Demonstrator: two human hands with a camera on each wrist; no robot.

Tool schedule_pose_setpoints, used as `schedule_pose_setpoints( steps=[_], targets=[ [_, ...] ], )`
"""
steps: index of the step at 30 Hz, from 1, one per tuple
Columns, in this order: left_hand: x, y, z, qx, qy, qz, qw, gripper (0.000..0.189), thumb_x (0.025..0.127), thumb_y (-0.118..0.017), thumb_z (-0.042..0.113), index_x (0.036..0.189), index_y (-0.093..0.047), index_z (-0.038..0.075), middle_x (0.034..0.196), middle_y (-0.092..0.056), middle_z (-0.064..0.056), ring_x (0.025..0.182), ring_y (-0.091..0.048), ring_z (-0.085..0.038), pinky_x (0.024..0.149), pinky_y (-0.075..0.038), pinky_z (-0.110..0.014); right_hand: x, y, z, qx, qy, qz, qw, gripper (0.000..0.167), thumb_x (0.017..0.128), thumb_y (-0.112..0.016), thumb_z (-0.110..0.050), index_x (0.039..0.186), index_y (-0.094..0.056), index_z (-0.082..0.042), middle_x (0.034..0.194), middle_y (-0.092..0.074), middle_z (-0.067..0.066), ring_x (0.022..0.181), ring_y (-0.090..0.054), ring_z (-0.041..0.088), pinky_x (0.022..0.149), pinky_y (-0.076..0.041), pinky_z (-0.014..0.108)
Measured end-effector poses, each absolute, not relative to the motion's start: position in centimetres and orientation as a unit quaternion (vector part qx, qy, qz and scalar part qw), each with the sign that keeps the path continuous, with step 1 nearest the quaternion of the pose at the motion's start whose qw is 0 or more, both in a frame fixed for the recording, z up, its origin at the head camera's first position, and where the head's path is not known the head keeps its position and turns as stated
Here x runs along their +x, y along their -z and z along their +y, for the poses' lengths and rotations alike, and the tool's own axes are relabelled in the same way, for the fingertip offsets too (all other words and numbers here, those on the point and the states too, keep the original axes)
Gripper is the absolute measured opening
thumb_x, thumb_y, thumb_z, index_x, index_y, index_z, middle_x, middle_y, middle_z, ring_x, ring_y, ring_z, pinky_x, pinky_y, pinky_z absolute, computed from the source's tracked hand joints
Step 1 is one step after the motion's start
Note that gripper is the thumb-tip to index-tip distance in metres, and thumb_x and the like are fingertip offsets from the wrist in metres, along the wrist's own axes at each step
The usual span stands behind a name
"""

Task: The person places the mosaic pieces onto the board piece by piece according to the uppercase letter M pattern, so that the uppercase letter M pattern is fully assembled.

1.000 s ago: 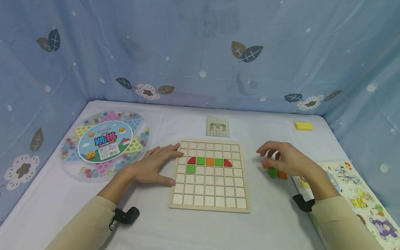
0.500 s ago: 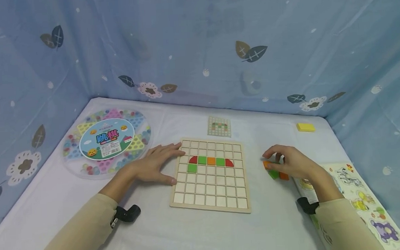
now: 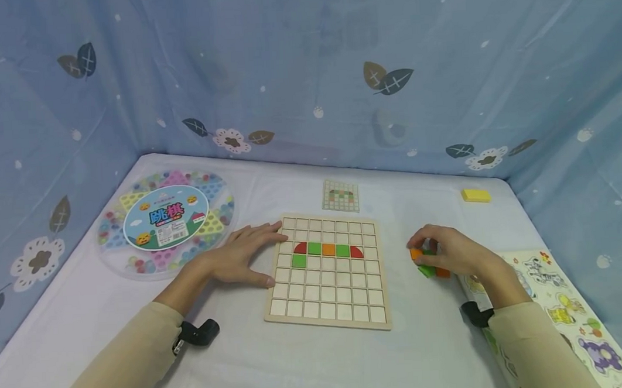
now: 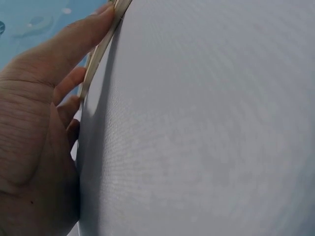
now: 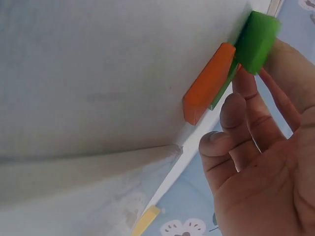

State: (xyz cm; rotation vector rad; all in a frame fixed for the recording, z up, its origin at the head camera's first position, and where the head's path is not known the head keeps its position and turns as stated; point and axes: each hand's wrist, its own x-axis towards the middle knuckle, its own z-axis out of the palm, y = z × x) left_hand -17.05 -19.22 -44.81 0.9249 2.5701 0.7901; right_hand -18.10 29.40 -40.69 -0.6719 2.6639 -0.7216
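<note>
A wooden grid board (image 3: 328,324) lies mid-table. A row of red, green and orange pieces sits in its upper part, with one green square (image 3: 299,261) below the row. My left hand (image 3: 235,259) rests at the board's left edge, fingers spread, thumb (image 4: 74,42) touching the rim. To the right of the board, my right hand (image 3: 453,251) curls its thumb and fingers about a small cluster of blocks. A green block (image 5: 256,42) lies against the thumb, with an orange block (image 5: 209,83) beside it. Exactly which block is pinched is partly hidden.
A small pattern card (image 3: 340,195) lies behind the board. A round Chinese checkers set (image 3: 164,222) is at the left. A yellow block (image 3: 475,195) lies at the back right, and an animal-picture sheet (image 3: 565,315) sits under the right forearm. Patterned curtains surround the table.
My right hand has come down onto the cluster, its thumb and fingers closing in and shifting the blocks slightly. The left hand keeps its place at the board's edge.
</note>
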Motion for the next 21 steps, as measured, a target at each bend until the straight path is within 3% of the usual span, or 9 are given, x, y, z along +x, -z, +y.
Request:
schedule_pose_setpoints(
  steps=[7, 13, 21],
  targets=[
    [-17.0, 44.7, -19.2, 0.323, -0.277, 0.892, 0.149, 0.092, 0.082, -0.078, 0.059, 0.158, -0.038, 0.026, 0.173, -0.013, -0.003, 0.157, -0.012, -0.039, 0.123, -0.003, -0.065, -17.8, 40.7, 29.3, -0.223, 0.260, 0.927, 0.153, 0.026, 0.095, -0.076, -0.018, 0.119, -0.069, -0.015, 0.104, -0.065, -0.002, 0.085, -0.056, 0.016, 0.064, -0.050, 0.026],
    [-16.9, 44.9, -19.3, 0.322, -0.278, 0.893, 0.147, 0.092, 0.081, -0.078, 0.059, 0.158, -0.038, 0.026, 0.173, -0.013, -0.003, 0.158, -0.012, -0.038, 0.124, -0.003, -0.065, -17.8, 40.3, 28.9, -0.211, 0.318, 0.910, 0.159, 0.031, 0.100, -0.069, -0.018, 0.130, -0.065, -0.016, 0.120, -0.062, 0.004, 0.094, -0.057, 0.023, 0.070, -0.053, 0.028],
    [-17.0, 44.9, -19.2, 0.323, -0.275, 0.894, 0.146, 0.092, 0.082, -0.077, 0.059, 0.158, -0.038, 0.026, 0.173, -0.013, -0.002, 0.158, -0.012, -0.037, 0.124, -0.003, -0.065, -17.6, 39.9, 28.3, -0.224, 0.375, 0.888, 0.144, 0.033, 0.102, -0.067, -0.025, 0.133, -0.065, -0.014, 0.132, -0.064, 0.009, 0.102, -0.062, 0.022, 0.080, -0.058, 0.032]
  ],
)
